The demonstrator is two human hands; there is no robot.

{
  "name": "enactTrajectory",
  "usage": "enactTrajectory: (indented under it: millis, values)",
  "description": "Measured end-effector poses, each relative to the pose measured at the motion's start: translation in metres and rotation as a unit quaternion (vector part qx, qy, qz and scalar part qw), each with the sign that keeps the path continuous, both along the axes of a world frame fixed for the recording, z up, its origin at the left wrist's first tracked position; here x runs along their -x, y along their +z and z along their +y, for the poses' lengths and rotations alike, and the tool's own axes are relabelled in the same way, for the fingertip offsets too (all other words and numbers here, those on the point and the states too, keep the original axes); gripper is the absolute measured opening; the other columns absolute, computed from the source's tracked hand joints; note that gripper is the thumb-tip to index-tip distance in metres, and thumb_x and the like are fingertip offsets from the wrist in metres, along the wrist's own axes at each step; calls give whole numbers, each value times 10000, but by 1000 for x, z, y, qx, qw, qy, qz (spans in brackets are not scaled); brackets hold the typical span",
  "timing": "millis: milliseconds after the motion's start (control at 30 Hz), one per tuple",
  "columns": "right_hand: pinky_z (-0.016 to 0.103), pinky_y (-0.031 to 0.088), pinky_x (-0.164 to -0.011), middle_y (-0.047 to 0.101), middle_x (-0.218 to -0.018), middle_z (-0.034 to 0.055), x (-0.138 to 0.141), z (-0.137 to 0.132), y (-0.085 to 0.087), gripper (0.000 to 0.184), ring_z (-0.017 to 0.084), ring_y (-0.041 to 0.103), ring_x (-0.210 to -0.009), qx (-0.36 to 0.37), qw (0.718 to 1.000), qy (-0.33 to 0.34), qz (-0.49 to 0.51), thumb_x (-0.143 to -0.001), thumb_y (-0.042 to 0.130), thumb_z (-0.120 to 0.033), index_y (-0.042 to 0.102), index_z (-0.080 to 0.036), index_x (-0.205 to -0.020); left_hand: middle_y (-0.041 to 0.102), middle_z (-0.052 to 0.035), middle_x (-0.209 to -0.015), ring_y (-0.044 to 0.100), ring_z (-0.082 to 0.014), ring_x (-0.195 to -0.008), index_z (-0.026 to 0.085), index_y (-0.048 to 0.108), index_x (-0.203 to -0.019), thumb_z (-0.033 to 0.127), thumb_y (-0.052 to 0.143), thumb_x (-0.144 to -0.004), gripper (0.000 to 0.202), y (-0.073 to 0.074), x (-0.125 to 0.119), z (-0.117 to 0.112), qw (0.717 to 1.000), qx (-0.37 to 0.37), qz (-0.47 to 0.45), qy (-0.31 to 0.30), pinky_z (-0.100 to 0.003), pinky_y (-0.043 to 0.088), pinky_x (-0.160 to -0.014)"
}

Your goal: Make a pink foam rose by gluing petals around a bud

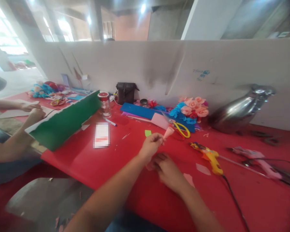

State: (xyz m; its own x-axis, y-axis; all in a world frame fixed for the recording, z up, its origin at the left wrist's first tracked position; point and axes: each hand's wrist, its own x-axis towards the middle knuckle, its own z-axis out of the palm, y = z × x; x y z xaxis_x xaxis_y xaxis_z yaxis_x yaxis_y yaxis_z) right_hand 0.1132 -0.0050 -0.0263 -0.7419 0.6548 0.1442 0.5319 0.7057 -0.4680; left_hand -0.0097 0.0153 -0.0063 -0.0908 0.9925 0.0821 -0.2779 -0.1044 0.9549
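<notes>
Currently | left grip (151,146) pinches pink paper (169,132) | right grip (166,167): can't tell | wall scrawl (205,73) illegible

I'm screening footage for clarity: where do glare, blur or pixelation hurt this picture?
Head view, upper left: the bright opening is washed out; head view, right: highlights glare off the silvery vase, and the pink glue gun looks smeared; head view, centre: the pink paper in the left hand is soft but discernible; a pixelated patch hides detail.

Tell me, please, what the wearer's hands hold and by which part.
Left hand: pink paper piece, pinched at its narrow lower end. Right hand: cannot be told.
</notes>
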Motion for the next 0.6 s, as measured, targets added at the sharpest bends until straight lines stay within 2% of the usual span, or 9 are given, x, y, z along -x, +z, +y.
enactTrajectory:
  millis: [433,600]
  values:
    - [324,369,-777,587,-828,69,3,-1,3,193,204,499,-841,5,1000,-10,-18,-730,445,-23,550,-178,-777,488,19,-599,378,-88,-558,167,526,-689,187,512,-729,47,-2,4,0,1000,-8,-9,2,-234,272,-558]
    - [303,363,-738,587,-811,67,3,-2,3,186,191,503,-805,20,999,-42,-6,-763,429,-26,536,-173,-799,495,12,-611,370,-83,-543,167,533,-686,164,526,-720,35,11,11,-5,999,12,-36,13,-232,267,-538]
